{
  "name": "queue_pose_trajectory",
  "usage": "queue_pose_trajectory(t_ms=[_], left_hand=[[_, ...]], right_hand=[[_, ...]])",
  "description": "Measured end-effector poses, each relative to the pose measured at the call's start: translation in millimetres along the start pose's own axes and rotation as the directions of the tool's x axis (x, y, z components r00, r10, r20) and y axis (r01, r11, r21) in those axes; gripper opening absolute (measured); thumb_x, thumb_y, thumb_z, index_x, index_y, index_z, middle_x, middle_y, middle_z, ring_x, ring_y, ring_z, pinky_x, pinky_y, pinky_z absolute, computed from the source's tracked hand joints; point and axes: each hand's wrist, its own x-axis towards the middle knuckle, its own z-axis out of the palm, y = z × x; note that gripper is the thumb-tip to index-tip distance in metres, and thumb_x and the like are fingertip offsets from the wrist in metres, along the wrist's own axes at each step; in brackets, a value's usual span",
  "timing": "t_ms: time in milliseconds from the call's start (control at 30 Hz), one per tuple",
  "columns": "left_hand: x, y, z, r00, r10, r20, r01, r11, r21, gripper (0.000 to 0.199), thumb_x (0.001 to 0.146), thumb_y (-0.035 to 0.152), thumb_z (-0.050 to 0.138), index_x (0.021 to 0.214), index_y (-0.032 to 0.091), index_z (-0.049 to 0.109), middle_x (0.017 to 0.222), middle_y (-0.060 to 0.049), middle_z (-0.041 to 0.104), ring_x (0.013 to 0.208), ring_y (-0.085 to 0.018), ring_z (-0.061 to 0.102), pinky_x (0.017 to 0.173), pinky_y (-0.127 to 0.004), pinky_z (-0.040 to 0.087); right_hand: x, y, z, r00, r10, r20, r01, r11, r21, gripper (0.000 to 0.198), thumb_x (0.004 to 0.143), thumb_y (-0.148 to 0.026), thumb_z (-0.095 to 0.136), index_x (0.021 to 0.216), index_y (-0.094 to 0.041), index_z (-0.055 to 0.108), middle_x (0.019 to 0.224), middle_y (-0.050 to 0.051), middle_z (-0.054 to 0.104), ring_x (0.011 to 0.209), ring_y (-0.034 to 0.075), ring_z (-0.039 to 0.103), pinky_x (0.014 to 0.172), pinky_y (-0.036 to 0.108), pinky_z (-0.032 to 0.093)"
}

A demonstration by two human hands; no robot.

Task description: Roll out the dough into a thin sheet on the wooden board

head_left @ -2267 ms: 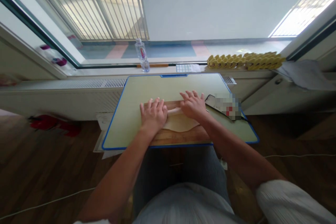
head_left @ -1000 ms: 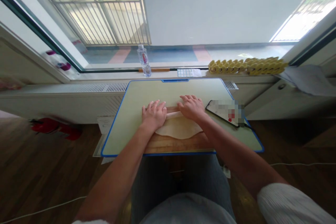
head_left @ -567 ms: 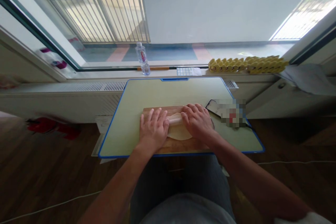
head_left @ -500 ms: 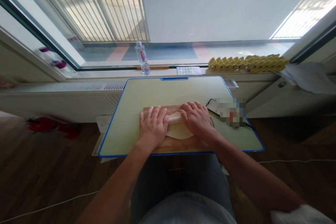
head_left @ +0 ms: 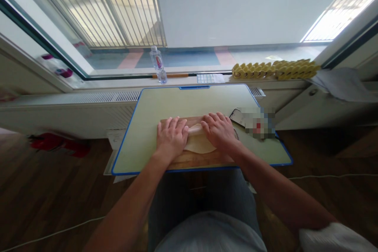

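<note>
A thin pale sheet of dough [head_left: 201, 144] lies on a wooden cutting board [head_left: 191, 160]. Across its far part runs a light rolling pin [head_left: 195, 130], its two ends hidden beneath my palms. My left hand [head_left: 172, 136] rests flat over the pin's left end, fingers stretched forward and slightly apart. Over the right end lies my right hand [head_left: 219, 130], likewise flat, its fingers pointing forward and its thumb near the pin. Neither hand's fingers wrap round the pin.
The board sits on a pale, blue-edged table [head_left: 159, 102]. A phone [head_left: 238, 117] lies at the right beside a blurred patch. On the windowsill stand a plastic bottle [head_left: 158, 65] and a yellow scalloped object [head_left: 274, 70]. A red object [head_left: 60, 144] is on the floor at left.
The whole view has shifted slightly. Both hands remain flat over the rolling pin, and the dough looks much the same.
</note>
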Motion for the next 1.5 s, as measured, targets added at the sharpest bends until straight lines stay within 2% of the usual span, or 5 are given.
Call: queue_pose_trajectory(t_ms=[167,500,867,1200,1500], left_hand=[[-15,6,-3,1.000,0.014,-0.009,-0.014,1.000,-0.010,0.052,0.107,0.046,0.033,0.150,0.031,0.059,0.162,-0.005,0.051,0.151,-0.033,0.041,0.126,-0.064,0.025],[69,-15,6,0.986,-0.068,0.149,0.074,0.997,-0.032,0.053,0.106,0.044,0.034,0.152,0.030,0.056,0.163,-0.009,0.049,0.151,-0.029,0.043,0.123,-0.061,0.032],[-7,-2,0,0.999,0.048,-0.025,-0.048,0.999,0.008,0.051,0.107,0.045,0.034,0.148,0.029,0.061,0.159,-0.007,0.055,0.149,-0.035,0.044,0.124,-0.066,0.028],[74,-13,8,0.987,-0.058,0.148,0.065,0.997,-0.046,0.052,0.105,0.044,0.036,0.150,0.029,0.058,0.163,-0.010,0.049,0.151,-0.031,0.042,0.123,-0.065,0.030],[12,-11,3,0.994,0.106,-0.031,-0.107,0.993,-0.050,0.052,0.106,0.050,0.039,0.146,0.026,0.062,0.157,-0.012,0.056,0.146,-0.035,0.045,0.122,-0.063,0.030]], right_hand=[[-22,1,-2,0.999,-0.027,-0.031,0.028,1.000,0.003,0.051,0.111,-0.049,0.030,0.143,-0.025,0.062,0.154,0.007,0.059,0.144,0.031,0.043,0.118,0.049,0.030],[56,6,9,0.989,0.087,0.116,-0.092,0.995,0.035,0.057,0.106,-0.055,0.036,0.151,-0.026,0.055,0.156,0.007,0.057,0.142,0.033,0.047,0.115,0.054,0.039],[-30,-4,5,0.999,0.034,0.004,-0.034,0.999,0.006,0.059,0.110,-0.053,0.029,0.154,-0.022,0.053,0.161,0.009,0.052,0.150,0.031,0.041,0.123,0.055,0.027],[51,6,7,0.988,0.094,0.123,-0.097,0.995,0.017,0.060,0.107,-0.057,0.032,0.154,-0.027,0.053,0.162,0.007,0.051,0.149,0.033,0.041,0.119,0.055,0.036],[-26,3,2,0.999,-0.037,-0.022,0.038,0.997,0.072,0.056,0.108,-0.056,0.037,0.148,-0.023,0.059,0.158,0.008,0.056,0.150,0.034,0.039,0.122,0.054,0.029]])
